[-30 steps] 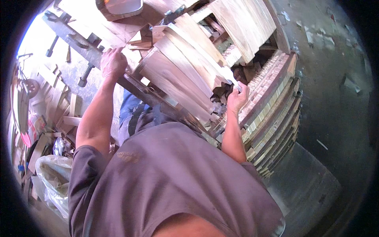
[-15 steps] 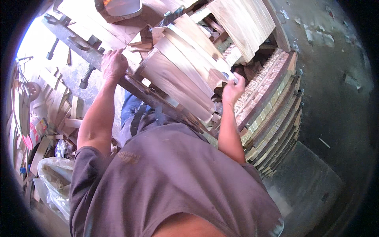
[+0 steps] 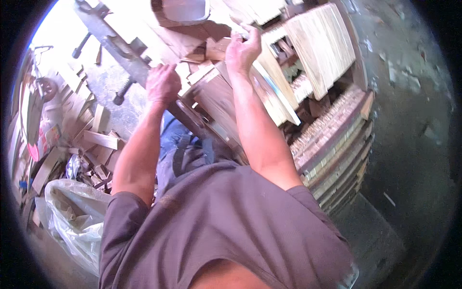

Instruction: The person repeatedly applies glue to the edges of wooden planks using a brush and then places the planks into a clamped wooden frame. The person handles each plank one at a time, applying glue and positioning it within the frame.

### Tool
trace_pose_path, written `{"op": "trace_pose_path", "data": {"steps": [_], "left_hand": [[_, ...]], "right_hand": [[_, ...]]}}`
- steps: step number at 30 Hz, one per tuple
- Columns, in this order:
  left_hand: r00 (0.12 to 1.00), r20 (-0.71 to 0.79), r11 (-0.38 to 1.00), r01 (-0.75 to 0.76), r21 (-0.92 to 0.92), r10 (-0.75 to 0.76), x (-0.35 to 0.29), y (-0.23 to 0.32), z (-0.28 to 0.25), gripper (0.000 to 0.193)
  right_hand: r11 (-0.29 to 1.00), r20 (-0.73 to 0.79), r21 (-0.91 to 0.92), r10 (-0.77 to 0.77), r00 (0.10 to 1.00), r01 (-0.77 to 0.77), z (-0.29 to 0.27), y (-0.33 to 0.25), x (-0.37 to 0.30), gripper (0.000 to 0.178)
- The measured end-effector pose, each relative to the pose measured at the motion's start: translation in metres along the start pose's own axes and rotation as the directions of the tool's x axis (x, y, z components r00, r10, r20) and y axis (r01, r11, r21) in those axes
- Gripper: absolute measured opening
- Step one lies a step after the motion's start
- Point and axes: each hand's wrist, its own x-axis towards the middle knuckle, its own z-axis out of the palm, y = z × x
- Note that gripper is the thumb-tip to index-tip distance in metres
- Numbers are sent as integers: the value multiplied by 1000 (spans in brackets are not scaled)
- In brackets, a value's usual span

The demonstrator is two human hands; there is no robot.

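Observation:
My left hand [image 3: 163, 84] is closed over a long dark metal bar clamp [image 3: 115, 45], which runs diagonally from the upper left toward my waist. Large threaded bolts stick out from the clamp's side. Beyond the bar lie several pale wooden boards, the nearest a brownish board [image 3: 216, 101] partly covered by my right forearm. My right hand [image 3: 243, 53] is over the far end of these boards, its fingers drawn together. Whatever it may hold is too blurred and overexposed to name. A narrow pale board [image 3: 276, 103] lies to the right of that forearm.
A tub with whitish contents [image 3: 185, 10] stands at the top. A wide pale board [image 3: 322, 48] lies on the right, above a curved stack of wooden strips [image 3: 332, 137]. Wood offcuts [image 3: 101, 139] and a clear plastic bag [image 3: 77, 216] fill the left floor.
My right hand has moved away from me and left, from the boards' near right end to their far end. The white thing at its fingers no longer shows clearly. My left hand stays on the clamp.

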Motion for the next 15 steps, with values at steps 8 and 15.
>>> {"op": "trace_pose_path", "data": {"steps": [8, 15], "left_hand": [[998, -48, 998, -44, -39, 42, 6, 7, -3, 16], [1000, -6, 999, -24, 38, 24, 8, 12, -2, 23]], "right_hand": [[944, 426, -249, -93, 900, 216, 71, -7, 20, 61], [981, 367, -169, -23, 930, 92, -34, -5, -29, 66]]}}
